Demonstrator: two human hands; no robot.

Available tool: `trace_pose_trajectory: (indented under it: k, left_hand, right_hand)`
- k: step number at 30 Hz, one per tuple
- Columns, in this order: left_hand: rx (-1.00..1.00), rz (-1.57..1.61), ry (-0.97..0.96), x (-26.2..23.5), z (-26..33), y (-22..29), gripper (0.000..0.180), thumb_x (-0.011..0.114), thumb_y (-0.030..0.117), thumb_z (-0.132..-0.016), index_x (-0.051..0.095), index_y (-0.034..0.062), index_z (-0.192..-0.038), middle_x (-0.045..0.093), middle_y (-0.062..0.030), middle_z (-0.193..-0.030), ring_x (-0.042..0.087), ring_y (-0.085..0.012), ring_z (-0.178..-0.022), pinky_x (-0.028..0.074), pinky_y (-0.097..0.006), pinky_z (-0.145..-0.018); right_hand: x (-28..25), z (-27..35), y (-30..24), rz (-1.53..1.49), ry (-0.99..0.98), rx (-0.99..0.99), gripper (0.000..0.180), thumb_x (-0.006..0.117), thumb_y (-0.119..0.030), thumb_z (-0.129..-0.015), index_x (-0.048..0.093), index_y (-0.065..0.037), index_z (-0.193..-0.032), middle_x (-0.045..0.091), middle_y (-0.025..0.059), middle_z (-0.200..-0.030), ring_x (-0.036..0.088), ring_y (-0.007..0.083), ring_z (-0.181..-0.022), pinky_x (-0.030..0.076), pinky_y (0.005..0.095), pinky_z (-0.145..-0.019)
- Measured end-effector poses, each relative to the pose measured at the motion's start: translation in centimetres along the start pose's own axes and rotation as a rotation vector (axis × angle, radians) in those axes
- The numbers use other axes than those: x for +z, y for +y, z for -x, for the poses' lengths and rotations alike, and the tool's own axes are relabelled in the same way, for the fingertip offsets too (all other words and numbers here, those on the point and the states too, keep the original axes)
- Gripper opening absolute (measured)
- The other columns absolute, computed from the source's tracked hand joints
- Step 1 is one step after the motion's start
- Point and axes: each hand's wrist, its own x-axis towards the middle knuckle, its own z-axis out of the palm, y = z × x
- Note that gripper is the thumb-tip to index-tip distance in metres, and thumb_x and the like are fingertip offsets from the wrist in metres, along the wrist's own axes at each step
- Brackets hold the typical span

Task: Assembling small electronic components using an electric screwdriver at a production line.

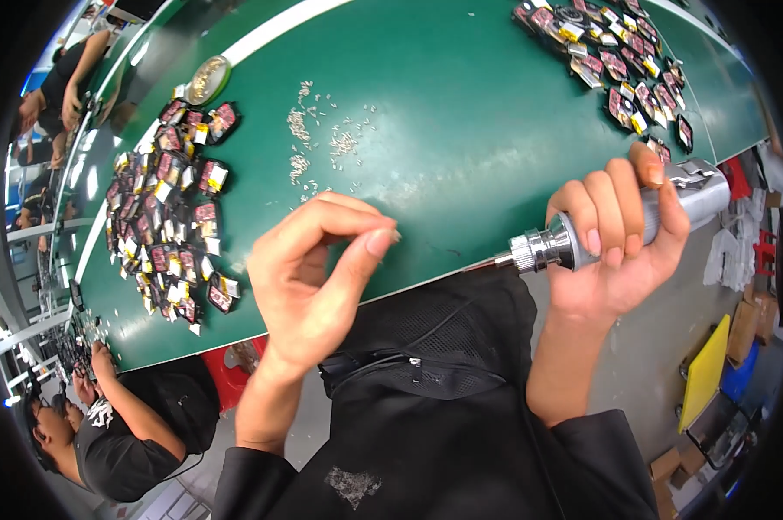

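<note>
My left hand is over the table's near edge, thumb and forefinger pinched together. A tiny pale bit shows at the fingertips, too small to make out. My right hand wraps round a silver electric screwdriver, which lies level with its thin bit pointing left toward my left hand. Beyond my left hand, loose little silvery pieces that look like screws lie scattered on the green table. Left of them spreads a heap of small black electronic units with red-brown boards, white tabs and yellow parts.
Another heap of such units covers the far right of the table. A round dish of small brass-coloured pieces stands at the far left. A co-worker sits at the left edge. Cardboard boxes and a yellow panel are at right.
</note>
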Motion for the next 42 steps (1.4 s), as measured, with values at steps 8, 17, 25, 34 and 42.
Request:
trace_pose_trajectory:
  k: [8, 17, 25, 34, 42]
  left_hand:
    - [-0.156, 0.560, -0.034, 3.2, 2.4, -0.1, 0.008, 0.058, -0.001, -0.089, 0.062, -0.0082, -0.091, 0.061, -0.0168, -0.088, 0.059, -0.0157, -0.070, 0.048, -0.025, -0.062]
    - [-0.173, 0.587, -0.049, 3.6, 2.3, -0.7, 0.008, 0.059, -0.001, -0.088, 0.062, -0.0081, -0.089, 0.061, -0.0166, -0.086, 0.057, -0.0149, -0.069, 0.047, -0.024, -0.060]
    - [-0.117, 0.259, 0.017, 4.0, 1.6, 0.3, 0.002, 0.061, -0.009, -0.081, 0.063, -0.0093, -0.082, 0.063, -0.0140, -0.080, 0.058, -0.0146, -0.068, 0.046, -0.024, -0.061]
    - [0.142, -0.211, -0.026, 4.8, 1.4, 0.7, 0.002, 0.062, -0.008, -0.079, 0.061, -0.0076, -0.077, 0.063, -0.0139, -0.075, 0.056, -0.0169, -0.062, 0.045, -0.026, -0.057]
    - [-0.055, -0.073, -0.122, 5.7, 1.3, 1.3, 0.002, 0.061, -0.007, -0.081, 0.061, -0.0055, -0.080, 0.062, -0.0112, -0.075, 0.059, -0.0182, -0.064, 0.047, -0.026, -0.058]
  right_hand:
    - [3.2, 0.6, 1.3, 0.005, -0.068, -0.107, 0.011, 0.049, -0.015, -0.090, 0.048, -0.004, -0.092, 0.039, -0.0034, -0.050, 0.037, 0.0083, -0.040, 0.035, 0.0254, -0.048]
    - [3.2, 0.8, 1.2, -0.012, -0.013, -0.145, 0.012, 0.048, -0.017, -0.090, 0.048, -0.005, -0.090, 0.038, -0.0039, -0.049, 0.037, 0.0079, -0.039, 0.036, 0.0249, -0.048]
    - [3.7, 0.5, 0.8, 0.149, -0.077, -0.186, 0.013, 0.046, -0.017, -0.091, 0.047, -0.004, -0.092, 0.038, -0.0028, -0.049, 0.036, 0.0087, -0.039, 0.036, 0.0263, -0.047]
    - [2.3, 1.3, 0.3, 0.152, 0.025, -0.190, 0.012, 0.040, -0.019, -0.094, 0.043, -0.007, -0.091, 0.037, -0.0011, -0.049, 0.036, 0.0102, -0.038, 0.037, 0.0289, -0.047]
    - [1.6, 1.7, -1.3, 0.112, 0.039, -0.185, 0.014, 0.039, -0.019, -0.094, 0.045, -0.006, -0.094, 0.037, -0.0010, -0.049, 0.036, 0.0099, -0.039, 0.037, 0.0287, -0.047]
